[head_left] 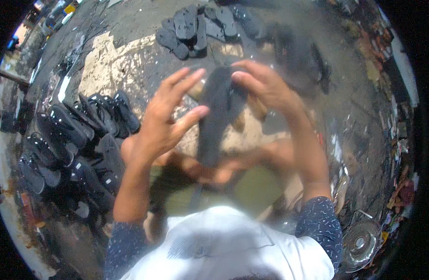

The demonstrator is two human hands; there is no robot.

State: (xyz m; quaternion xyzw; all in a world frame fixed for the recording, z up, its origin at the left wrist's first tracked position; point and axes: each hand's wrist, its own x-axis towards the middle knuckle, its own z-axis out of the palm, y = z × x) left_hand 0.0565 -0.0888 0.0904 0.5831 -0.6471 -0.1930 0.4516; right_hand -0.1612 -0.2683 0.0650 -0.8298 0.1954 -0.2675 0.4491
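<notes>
Your right hand (262,86) pinches a dark sandal (211,128) near its upper end; your left hand (162,115), digits apart, just beside it.

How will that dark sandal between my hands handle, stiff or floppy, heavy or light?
The sandal likely isn't limp, since its long sides look straight. It's probably fairly light, given its slim shape. Looking flat, it shouldn't readily roll.

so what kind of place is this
Probably a small, makeshift footwear workshop, though that is a judgement: dark sandals crowd the left side, more dark footwear is heaped ahead, and spattered cardboard lies on the grimy floor.
</notes>
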